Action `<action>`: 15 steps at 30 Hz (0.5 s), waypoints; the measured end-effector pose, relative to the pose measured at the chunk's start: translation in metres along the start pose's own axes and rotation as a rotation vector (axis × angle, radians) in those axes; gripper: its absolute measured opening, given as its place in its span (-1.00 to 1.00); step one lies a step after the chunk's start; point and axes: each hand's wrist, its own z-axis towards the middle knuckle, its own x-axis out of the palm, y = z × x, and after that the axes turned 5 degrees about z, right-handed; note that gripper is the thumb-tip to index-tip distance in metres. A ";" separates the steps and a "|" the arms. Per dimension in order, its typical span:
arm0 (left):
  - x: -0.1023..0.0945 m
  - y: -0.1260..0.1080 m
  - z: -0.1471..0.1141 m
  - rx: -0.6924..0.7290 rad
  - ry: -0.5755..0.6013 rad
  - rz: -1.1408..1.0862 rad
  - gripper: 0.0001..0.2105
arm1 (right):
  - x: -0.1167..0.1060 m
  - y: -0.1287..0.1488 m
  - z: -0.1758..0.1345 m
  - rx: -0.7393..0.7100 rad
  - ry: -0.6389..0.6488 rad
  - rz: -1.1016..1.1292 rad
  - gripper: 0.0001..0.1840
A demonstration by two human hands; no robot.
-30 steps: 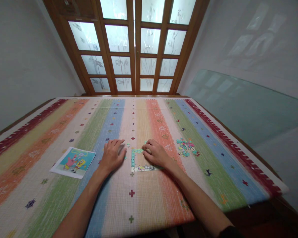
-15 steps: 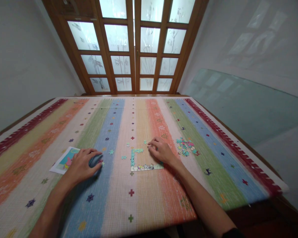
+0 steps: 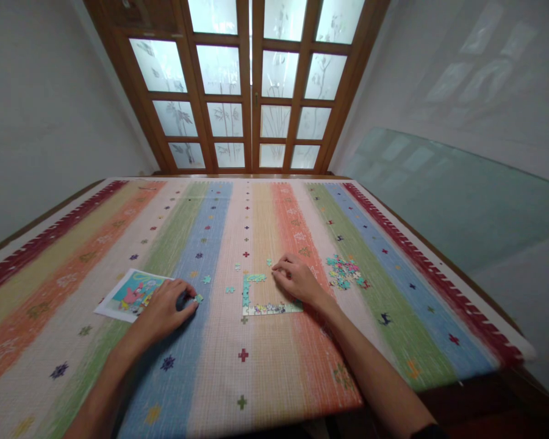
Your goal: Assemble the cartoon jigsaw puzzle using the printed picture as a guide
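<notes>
My left hand [image 3: 171,303] pinches a small teal puzzle piece [image 3: 198,298] between thumb and fingertips, just right of the picture card [image 3: 127,295]. The hand covers the card's right side. My right hand [image 3: 297,277] lies over the right side of the partly joined puzzle [image 3: 246,294], its fingers drawn together; whether anything is in them I cannot make out. The joined pieces form a left edge, a bottom row and a short top stretch. Part of the right side is hidden under that hand. A loose teal piece [image 3: 269,262] lies by the right fingertips.
To the right is a heap of loose puzzle pieces [image 3: 344,272]. More single pieces, such as a teal one [image 3: 229,290], lie left of the joined puzzle. A striped cloth [image 3: 215,378] covers the table. A glass-paned wooden door [image 3: 251,140] stands beyond it.
My left hand has moved slightly right with the puzzle piece, uncovering more of the picture card. My right hand has stayed nearly in place. The view has shifted a little.
</notes>
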 end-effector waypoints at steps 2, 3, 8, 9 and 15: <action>0.001 -0.009 0.003 0.004 0.000 -0.071 -0.81 | -0.001 0.002 0.000 0.014 0.016 0.020 -0.85; 0.002 -0.014 0.004 0.004 0.006 -0.106 -0.81 | -0.001 0.004 0.000 0.024 0.029 0.033 -0.85; 0.009 -0.047 0.018 0.011 0.041 -0.294 -0.80 | 0.000 0.017 0.001 0.084 0.103 0.152 -0.89; 0.011 -0.054 0.023 0.017 0.019 -0.339 -0.80 | 0.000 0.020 0.002 0.100 0.127 0.192 -0.88; 0.033 -0.093 0.053 0.097 -0.045 -0.592 -0.78 | 0.005 0.034 0.003 0.227 0.234 0.483 -0.77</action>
